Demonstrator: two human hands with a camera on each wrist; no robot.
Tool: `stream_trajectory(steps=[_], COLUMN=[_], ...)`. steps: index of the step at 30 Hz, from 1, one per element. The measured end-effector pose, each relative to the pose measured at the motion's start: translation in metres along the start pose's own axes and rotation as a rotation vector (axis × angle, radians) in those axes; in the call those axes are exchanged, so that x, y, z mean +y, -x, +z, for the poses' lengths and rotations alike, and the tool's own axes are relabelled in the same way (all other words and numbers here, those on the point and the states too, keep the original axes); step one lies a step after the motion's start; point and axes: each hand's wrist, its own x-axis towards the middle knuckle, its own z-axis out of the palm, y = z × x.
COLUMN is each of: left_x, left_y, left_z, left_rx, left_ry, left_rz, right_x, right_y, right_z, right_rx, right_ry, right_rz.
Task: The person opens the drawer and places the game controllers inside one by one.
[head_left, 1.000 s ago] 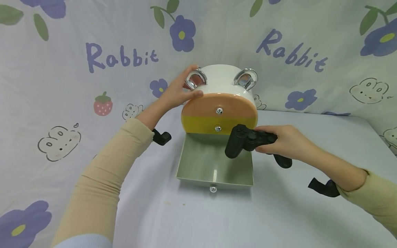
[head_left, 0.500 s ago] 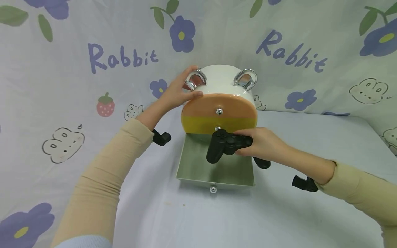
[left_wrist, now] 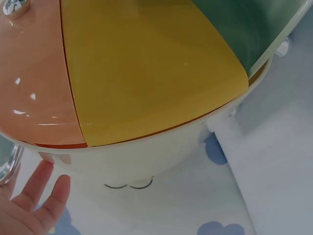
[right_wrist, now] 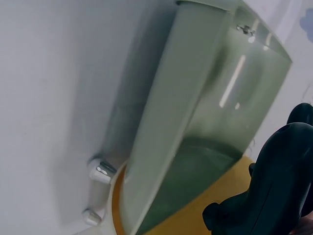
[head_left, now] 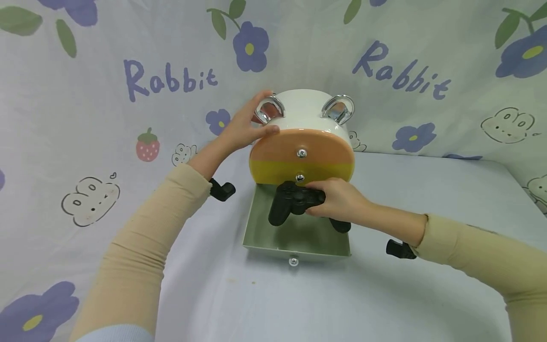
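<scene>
My right hand [head_left: 339,199] grips a black game controller [head_left: 284,204] by its middle, above the pulled-out pale green drawer [head_left: 267,240]. The controller [right_wrist: 276,186] hangs over the drawer's cavity. That drawer is the lowest of a small white drawer cabinet [head_left: 304,108] with chrome ear-like loops on top. Its orange drawer [head_left: 278,147] and yellow drawer [head_left: 273,172] are closed. My left hand [head_left: 245,126] rests on the cabinet's upper left, thumb at the front edge and fingers by the chrome loop. In the left wrist view, the fingers [left_wrist: 58,196] look extended along the side.
The cabinet stands on a white cloth-covered table [head_left: 299,304]. Behind it hangs a printed cloth [head_left: 299,47] with flowers and "Rabbit" lettering. A round chrome knob [head_left: 293,261] sticks out from the open drawer's front. Black straps dangle at both wrists.
My right hand has carried the controller leftward, from the drawer's right side to above its middle. The left hand, cabinet and drawer stay in place.
</scene>
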Motion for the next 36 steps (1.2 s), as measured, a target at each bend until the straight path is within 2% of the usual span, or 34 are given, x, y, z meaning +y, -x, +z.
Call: stream_trajectory(steps=[13, 19, 24, 36], left_x=[0.001, 0.0, 0.0, 0.001], left_y=[0.0, 0.0, 0.0, 0.001], left_z=[0.0, 0.0, 0.0, 0.0], left_rx=[0.001, 0.002, 0.004, 0.002], left_ry=[0.006, 0.011, 0.014, 0.017], left_rz=[0.005, 0.014, 0.015, 0.006], right_x=[0.004, 0.008, 0.014, 0.021], right_y=[-0.016, -0.024, -0.031, -0.033], right_z=[0.018, 0.026, 0.034, 0.05], right_rx=[-0.041, -0.099, -0.103, -0.143], right_ry=[0.02, 0.042, 0.056, 0.075], right_rz=[0.017, 0.055, 0.074, 0.099])
